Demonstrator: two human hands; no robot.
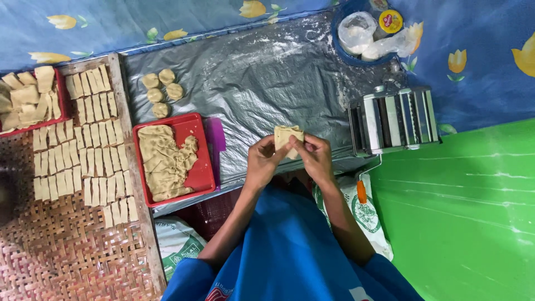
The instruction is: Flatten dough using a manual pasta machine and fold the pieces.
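Both forearms rise from the bottom centre of the frame, bare below blue sleeves, converging toward the middle; the left hand [263, 160] and right hand [315, 156] meet just above centre, fingers curled and thumbs forward (fingertips nearly touching), each pinching the same small piece between them; wrists slightly bent inward.

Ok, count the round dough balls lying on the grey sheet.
4. The dough balls sit in a cluster at the sheet's far left corner, just beyond the red tray: one at, one at, one at and one at. A fifth, flatter piece lies nearest the tray.
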